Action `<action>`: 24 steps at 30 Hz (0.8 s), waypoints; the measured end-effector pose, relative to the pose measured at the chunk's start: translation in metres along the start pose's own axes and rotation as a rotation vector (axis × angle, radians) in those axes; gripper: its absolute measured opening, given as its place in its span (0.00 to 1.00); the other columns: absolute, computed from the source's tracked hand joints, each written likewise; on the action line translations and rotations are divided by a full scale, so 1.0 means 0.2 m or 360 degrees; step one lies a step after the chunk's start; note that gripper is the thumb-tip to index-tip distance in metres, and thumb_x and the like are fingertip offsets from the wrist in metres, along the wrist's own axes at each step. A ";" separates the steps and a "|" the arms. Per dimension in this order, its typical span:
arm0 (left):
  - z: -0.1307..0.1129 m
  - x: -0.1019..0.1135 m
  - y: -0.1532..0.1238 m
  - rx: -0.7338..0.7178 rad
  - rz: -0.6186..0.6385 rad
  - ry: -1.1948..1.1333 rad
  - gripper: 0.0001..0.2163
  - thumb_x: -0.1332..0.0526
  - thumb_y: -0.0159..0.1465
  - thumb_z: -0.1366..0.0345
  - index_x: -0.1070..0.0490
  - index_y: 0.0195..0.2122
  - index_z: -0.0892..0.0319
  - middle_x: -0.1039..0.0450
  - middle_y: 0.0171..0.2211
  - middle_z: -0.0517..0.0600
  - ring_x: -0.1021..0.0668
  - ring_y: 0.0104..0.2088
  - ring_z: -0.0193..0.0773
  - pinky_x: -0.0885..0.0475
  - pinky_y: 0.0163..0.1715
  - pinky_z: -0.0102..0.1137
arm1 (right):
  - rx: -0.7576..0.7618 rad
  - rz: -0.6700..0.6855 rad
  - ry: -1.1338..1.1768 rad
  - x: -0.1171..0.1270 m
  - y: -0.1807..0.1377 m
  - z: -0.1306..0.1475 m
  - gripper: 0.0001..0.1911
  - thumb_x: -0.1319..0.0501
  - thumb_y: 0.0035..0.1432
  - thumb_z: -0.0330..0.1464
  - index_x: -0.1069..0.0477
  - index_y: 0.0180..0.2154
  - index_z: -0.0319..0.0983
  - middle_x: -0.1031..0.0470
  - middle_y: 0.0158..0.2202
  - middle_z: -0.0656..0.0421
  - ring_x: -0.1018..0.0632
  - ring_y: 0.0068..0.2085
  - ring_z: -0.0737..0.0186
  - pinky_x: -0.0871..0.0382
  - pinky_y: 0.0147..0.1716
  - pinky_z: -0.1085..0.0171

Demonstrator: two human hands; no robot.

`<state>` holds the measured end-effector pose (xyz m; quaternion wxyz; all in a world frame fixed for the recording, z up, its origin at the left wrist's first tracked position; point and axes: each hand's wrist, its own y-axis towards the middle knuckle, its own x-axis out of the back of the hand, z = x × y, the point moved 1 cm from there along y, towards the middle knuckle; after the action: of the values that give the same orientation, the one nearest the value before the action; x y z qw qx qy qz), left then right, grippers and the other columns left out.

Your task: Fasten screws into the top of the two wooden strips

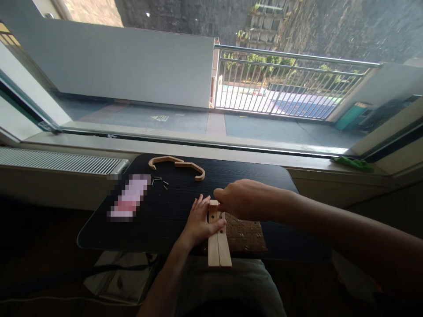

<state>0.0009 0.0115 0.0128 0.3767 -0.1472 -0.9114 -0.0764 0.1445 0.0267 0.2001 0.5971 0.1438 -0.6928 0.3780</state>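
Note:
Two pale wooden strips (219, 255) lie side by side on a brown patterned mat (246, 233), their near ends jutting past the table edge. Dark round holes show in them. My left hand (198, 224) holds them, its thumb across the top and its fingers stretched along the left side. At their far end my right hand (239, 199) is closed in a fist, knuckles up. Whatever it grips is hidden. A small wooden end piece (214, 203) shows between the hands.
On the black table (172, 211) lie two curved wooden pieces (193, 165) at the back and several screws (159, 179). A blurred pink item (130, 196) is at the left. Behind stand a window sill (231, 156) and a radiator (62, 161); a green cloth (353, 164) lies right.

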 end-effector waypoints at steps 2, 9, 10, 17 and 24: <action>0.00 0.00 0.00 0.0022 0.0000 -0.0026 0.25 0.32 0.55 0.53 0.29 0.52 0.58 0.30 0.59 0.58 0.42 0.68 0.61 0.50 0.67 0.54 | -0.0003 -0.0001 -0.0124 -0.01 0.00 0.00 0.09 0.43 0.67 0.32 0.27 0.43 0.35 0.21 0.27 0.52 0.19 0.30 0.54 0.41 0.23 0.64; -0.01 0.01 0.00 0.0045 0.0040 -0.0069 0.29 0.32 0.55 0.53 0.32 0.56 0.58 0.36 0.64 0.59 0.44 0.69 0.61 0.54 0.68 0.55 | -0.0024 -0.0058 -0.0255 -0.01 0.00 0.00 0.12 0.45 0.69 0.35 0.27 0.41 0.34 0.20 0.29 0.51 0.18 0.32 0.51 0.40 0.24 0.64; -0.01 0.01 0.00 0.0043 0.0048 -0.0061 0.29 0.32 0.55 0.53 0.32 0.57 0.59 0.37 0.65 0.59 0.44 0.69 0.61 0.54 0.68 0.55 | -0.0018 -0.0057 -0.0208 0.00 0.00 0.00 0.13 0.45 0.69 0.37 0.28 0.42 0.35 0.20 0.30 0.51 0.18 0.32 0.51 0.41 0.24 0.64; -0.01 0.01 0.00 0.0034 0.0059 -0.0027 0.30 0.33 0.56 0.53 0.32 0.57 0.61 0.38 0.66 0.62 0.46 0.70 0.60 0.54 0.68 0.54 | 0.0146 -0.0158 0.0130 -0.01 -0.02 -0.01 0.11 0.48 0.67 0.33 0.33 0.45 0.35 0.24 0.39 0.52 0.22 0.33 0.58 0.42 0.25 0.63; 0.00 0.01 0.00 0.0054 0.0036 -0.0066 0.33 0.31 0.54 0.53 0.33 0.59 0.61 0.39 0.66 0.61 0.46 0.70 0.62 0.55 0.68 0.55 | 0.0195 -0.0061 0.0266 -0.01 -0.04 -0.05 0.06 0.45 0.62 0.23 0.32 0.40 0.36 0.24 0.35 0.54 0.25 0.29 0.63 0.42 0.25 0.65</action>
<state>0.0007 0.0125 0.0144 0.3609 -0.1525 -0.9185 -0.0536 0.1562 0.0280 0.2016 0.6500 0.1612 -0.6133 0.4187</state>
